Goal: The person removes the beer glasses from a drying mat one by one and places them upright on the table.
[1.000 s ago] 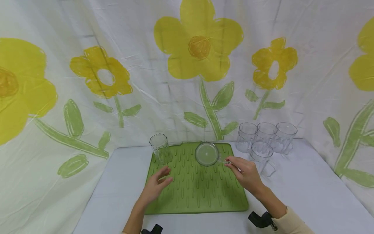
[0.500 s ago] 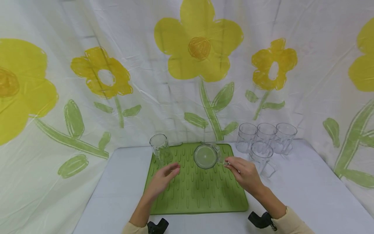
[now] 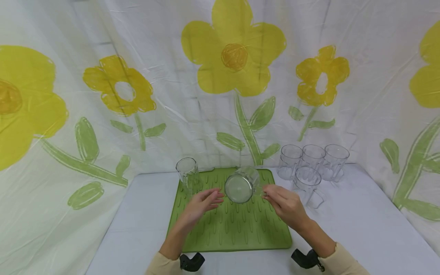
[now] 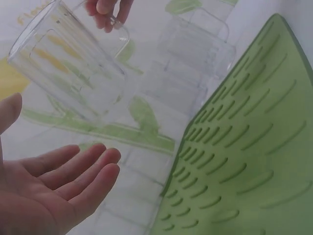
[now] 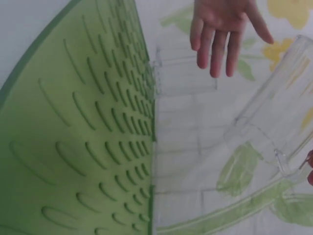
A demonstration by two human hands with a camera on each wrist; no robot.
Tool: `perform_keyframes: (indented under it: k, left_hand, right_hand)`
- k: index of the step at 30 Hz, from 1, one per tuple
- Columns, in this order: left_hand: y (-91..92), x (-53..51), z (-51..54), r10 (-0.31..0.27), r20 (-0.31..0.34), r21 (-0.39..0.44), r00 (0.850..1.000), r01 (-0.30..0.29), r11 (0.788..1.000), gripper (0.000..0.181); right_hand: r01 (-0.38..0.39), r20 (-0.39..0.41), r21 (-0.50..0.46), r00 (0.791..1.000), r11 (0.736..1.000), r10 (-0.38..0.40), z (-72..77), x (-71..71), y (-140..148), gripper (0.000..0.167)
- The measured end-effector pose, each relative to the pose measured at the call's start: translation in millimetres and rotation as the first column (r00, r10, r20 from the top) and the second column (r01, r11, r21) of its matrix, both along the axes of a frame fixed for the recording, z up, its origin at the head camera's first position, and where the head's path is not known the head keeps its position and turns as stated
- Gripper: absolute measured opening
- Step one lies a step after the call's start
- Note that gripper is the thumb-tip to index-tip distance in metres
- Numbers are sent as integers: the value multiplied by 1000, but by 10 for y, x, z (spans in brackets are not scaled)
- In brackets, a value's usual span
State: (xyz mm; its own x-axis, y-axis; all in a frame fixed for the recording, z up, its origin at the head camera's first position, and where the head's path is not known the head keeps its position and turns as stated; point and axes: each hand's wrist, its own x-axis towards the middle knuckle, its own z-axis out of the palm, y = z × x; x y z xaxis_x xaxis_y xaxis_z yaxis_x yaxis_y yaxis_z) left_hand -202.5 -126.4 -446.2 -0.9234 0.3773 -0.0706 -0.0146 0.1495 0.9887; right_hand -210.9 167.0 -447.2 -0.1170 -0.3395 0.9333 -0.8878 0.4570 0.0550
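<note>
My right hand (image 3: 287, 202) pinches the handle of a clear glass mug (image 3: 238, 189) in the air over the green ridged mat (image 3: 233, 236). The mug is tilted, with one round end facing the head camera. Just left of it is my left hand (image 3: 203, 202), its fingers extended. In the left wrist view, a gap separates the left palm (image 4: 58, 191) from the held mug (image 4: 73, 63). The right wrist view catches only the right fingertips (image 5: 311, 166) at the handle. Another glass mug (image 3: 187, 173) stands at the mat's back left corner.
Several more glass mugs (image 3: 306, 175) stand grouped on the white table (image 3: 361, 229), to the right of the mat. Behind the table hangs a white curtain (image 3: 192, 126) with yellow flowers.
My left hand has moved right, closer to the held mug. The mug has tilted further, its near round end shifting slightly left and down, while my right hand keeps hold of the handle.
</note>
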Motion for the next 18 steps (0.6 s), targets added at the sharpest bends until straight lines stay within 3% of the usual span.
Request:
perform_keyframes:
  k: [6,13,18]
  left_hand:
    - [75,-35,44,-25,43,89,999,21,996,67]
    - [184,-84,124,-36,170,206,985,0,978,76]
    - [240,-92,151,-97,201,290,975,35,956,84]
  right_hand:
    - [14,-52,17,999,1000,-13,-11,-1,-5,28]
    - [-22,-118,6,993,1000,22,-38,4,-35,27]
    - [-9,-185,33,983,999,15,-40,17,-66,26]
